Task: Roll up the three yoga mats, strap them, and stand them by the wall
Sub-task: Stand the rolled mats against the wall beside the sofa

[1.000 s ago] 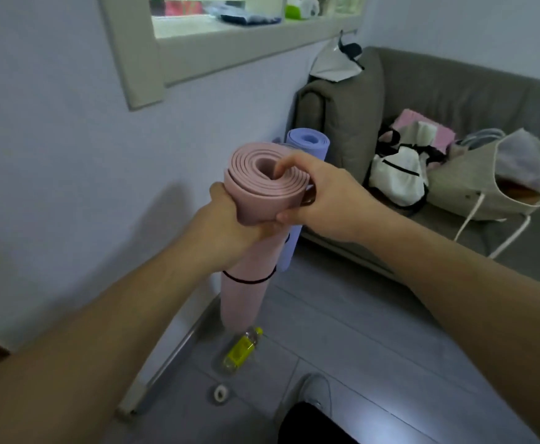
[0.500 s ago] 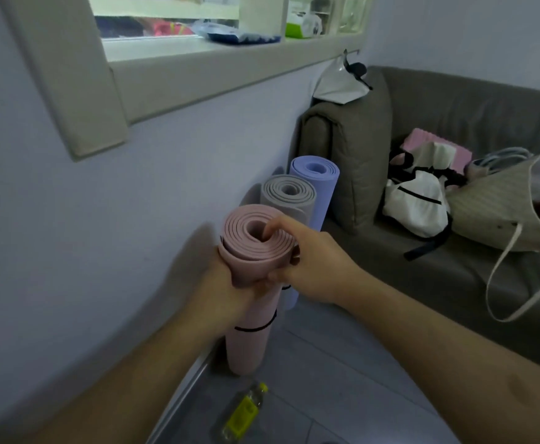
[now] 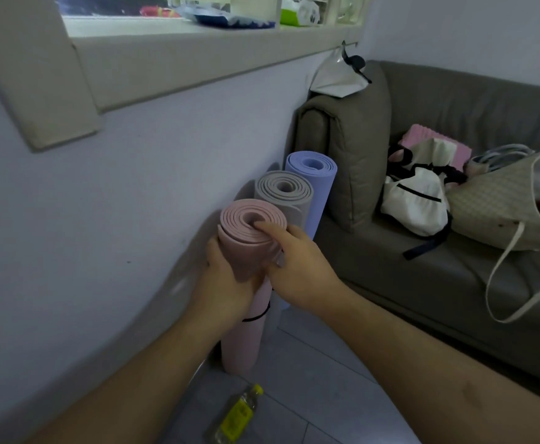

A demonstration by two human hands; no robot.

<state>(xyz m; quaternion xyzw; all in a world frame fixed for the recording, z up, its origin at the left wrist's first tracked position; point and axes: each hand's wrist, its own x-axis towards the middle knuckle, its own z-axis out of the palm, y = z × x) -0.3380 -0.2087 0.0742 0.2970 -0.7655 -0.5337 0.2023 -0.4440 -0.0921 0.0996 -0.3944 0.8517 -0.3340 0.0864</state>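
Three rolled mats stand upright in a row along the wall (image 3: 134, 203). The pink mat (image 3: 243, 341) is nearest, with a black strap (image 3: 257, 316) around its middle and its lower end on the floor. Behind it stand the grey mat (image 3: 283, 190) and the purple mat (image 3: 313, 174), next to the sofa arm. My left hand (image 3: 227, 280) wraps the pink mat's upper part from the wall side. My right hand (image 3: 297, 261) grips its top rim, fingertips in the coil.
A grey sofa (image 3: 422, 277) fills the right side, with a white bag (image 3: 416, 203) and a beige tote (image 3: 502, 206) on the seat. A bottle with a yellow label (image 3: 236, 415) lies on the tiled floor near the pink mat. A window sill (image 3: 198, 59) juts out above.
The pink mat has come down and in toward the wall, from held up in front of the purple mat to standing beside the grey one. Both hands kept their grip.
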